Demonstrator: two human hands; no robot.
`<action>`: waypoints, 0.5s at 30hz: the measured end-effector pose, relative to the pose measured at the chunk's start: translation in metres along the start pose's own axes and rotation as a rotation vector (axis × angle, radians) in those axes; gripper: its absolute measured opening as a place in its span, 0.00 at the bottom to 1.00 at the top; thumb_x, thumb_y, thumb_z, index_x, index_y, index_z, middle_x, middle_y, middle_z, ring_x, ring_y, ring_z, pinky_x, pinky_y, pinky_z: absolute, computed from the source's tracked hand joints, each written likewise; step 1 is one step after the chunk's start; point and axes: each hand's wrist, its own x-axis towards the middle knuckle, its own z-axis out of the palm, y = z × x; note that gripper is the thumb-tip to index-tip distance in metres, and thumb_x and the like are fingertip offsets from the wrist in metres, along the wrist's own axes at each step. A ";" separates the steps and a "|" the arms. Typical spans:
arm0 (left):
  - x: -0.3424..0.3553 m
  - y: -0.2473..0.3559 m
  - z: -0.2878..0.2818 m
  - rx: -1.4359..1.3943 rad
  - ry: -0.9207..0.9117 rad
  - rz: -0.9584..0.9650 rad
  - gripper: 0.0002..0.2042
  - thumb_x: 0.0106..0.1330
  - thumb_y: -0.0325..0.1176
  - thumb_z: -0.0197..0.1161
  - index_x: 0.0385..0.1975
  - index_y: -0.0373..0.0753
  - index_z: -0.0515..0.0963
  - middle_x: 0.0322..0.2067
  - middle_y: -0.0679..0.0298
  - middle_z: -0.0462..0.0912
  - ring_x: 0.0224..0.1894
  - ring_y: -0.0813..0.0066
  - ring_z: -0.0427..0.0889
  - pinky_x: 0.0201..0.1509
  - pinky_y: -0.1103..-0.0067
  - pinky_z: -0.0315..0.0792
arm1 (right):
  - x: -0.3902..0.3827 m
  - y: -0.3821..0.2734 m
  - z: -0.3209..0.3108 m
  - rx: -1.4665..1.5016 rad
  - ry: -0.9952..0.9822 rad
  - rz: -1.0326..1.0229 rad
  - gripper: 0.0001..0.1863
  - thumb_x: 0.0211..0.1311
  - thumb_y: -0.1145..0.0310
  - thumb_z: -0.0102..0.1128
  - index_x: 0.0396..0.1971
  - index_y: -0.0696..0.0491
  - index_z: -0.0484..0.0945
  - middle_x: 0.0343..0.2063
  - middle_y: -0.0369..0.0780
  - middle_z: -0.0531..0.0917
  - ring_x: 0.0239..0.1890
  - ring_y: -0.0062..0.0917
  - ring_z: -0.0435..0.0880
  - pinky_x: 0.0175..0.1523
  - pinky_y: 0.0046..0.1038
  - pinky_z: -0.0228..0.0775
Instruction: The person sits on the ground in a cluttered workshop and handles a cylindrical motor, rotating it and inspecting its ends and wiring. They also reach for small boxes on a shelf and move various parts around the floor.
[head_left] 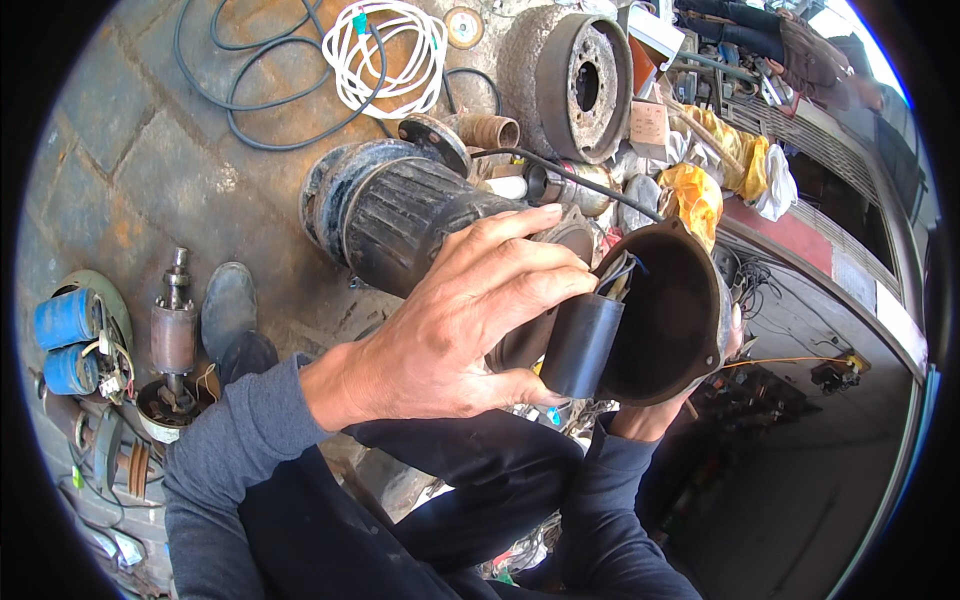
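My left hand point(450, 325) grips a black cylindrical capacitor point(580, 350) between thumb and fingers. Thin dark wires point(622, 272) come off the capacitor's top and run toward a round, hollow metal cover point(665, 330). The capacitor is at the cover's open mouth, overlapping its left rim. Under the cover, my right hand point(652, 417) holds it from below and behind, most of its fingers hidden. A black cable point(570, 172) reaches the cover's upper edge. Just beyond my left hand lies a dark, ribbed motor body point(410, 215) on its side.
A rotor with its shaft point(174, 335) stands at the left, beside my boot point(229, 308) and a cover with blue cylinders point(68, 315). Beyond lie a coiled white hose point(385, 60) and a rusty wheel rim point(580, 90). Yellow bags point(692, 203) sit at right; another person point(800, 45) is far right.
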 end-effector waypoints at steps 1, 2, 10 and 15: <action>0.000 0.000 0.000 0.002 0.001 0.001 0.40 0.51 0.50 0.81 0.63 0.38 0.75 0.60 0.56 0.78 0.73 0.47 0.66 0.74 0.55 0.60 | 0.000 0.000 -0.001 0.023 -0.027 -0.006 0.45 0.68 0.40 0.45 0.70 0.65 0.64 0.62 0.54 0.78 0.62 0.42 0.80 0.69 0.42 0.72; -0.001 0.000 0.001 0.002 0.002 0.000 0.40 0.50 0.49 0.81 0.63 0.37 0.75 0.60 0.56 0.78 0.73 0.47 0.66 0.74 0.55 0.60 | 0.000 0.000 -0.001 0.019 -0.027 -0.009 0.45 0.68 0.40 0.45 0.71 0.65 0.64 0.63 0.54 0.78 0.62 0.42 0.80 0.69 0.42 0.72; 0.000 -0.001 0.003 0.013 0.039 0.019 0.40 0.47 0.45 0.82 0.62 0.38 0.76 0.60 0.57 0.78 0.72 0.47 0.67 0.72 0.55 0.62 | -0.001 0.000 0.001 -0.209 -0.015 -0.063 0.40 0.74 0.43 0.36 0.71 0.61 0.66 0.65 0.50 0.77 0.66 0.39 0.77 0.72 0.40 0.68; 0.004 0.000 0.010 0.181 0.050 0.146 0.36 0.43 0.39 0.79 0.59 0.42 0.79 0.57 0.61 0.78 0.71 0.49 0.69 0.71 0.53 0.64 | -0.004 0.006 -0.005 -0.112 0.052 -0.098 0.35 0.79 0.46 0.33 0.70 0.59 0.68 0.66 0.48 0.76 0.65 0.39 0.78 0.72 0.40 0.69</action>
